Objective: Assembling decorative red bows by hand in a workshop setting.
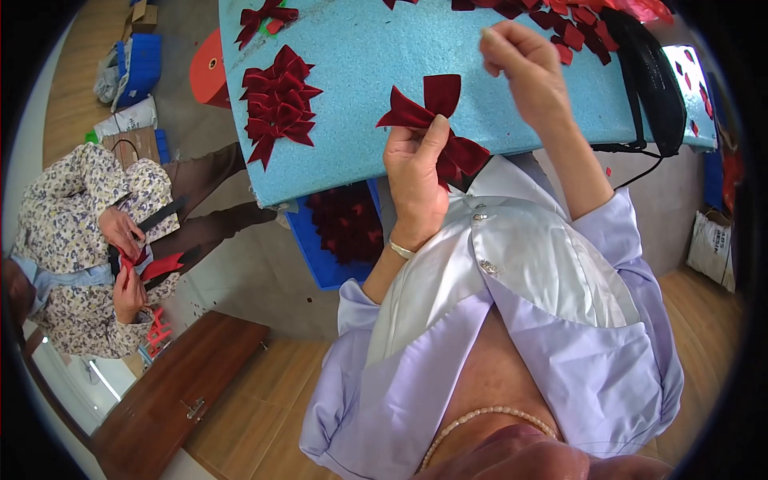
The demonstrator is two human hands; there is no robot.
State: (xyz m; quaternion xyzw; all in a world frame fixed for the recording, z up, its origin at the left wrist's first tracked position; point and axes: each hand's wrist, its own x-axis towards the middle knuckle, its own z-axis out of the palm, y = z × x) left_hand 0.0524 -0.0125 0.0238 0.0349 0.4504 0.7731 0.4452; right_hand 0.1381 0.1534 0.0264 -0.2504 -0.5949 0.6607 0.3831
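Note:
My left hand (418, 172) is closed on a dark red velvet bow (442, 96), its thumb pressed over the middle. The bow's pointed tails and loops spread out on both sides, above the table's near edge. Up and to the right, my right hand (528, 72) is raised over the table, apart from the bow. Its fingers are curled with thumb and fingertips together; whatever they pinch, if anything, is too small to make out. A stack of finished-looking red velvet bows (280, 104) lies on the light blue table (344, 72), left of my left hand.
Small red velvet pieces (570, 36) lie scattered at the far right, beside a long black object (660, 92) with a cord. Another bow (264, 20) lies far left. Below the table, a blue bin (308, 248) holds dark red pieces. At left, a seated person (96, 200) handles red fabric.

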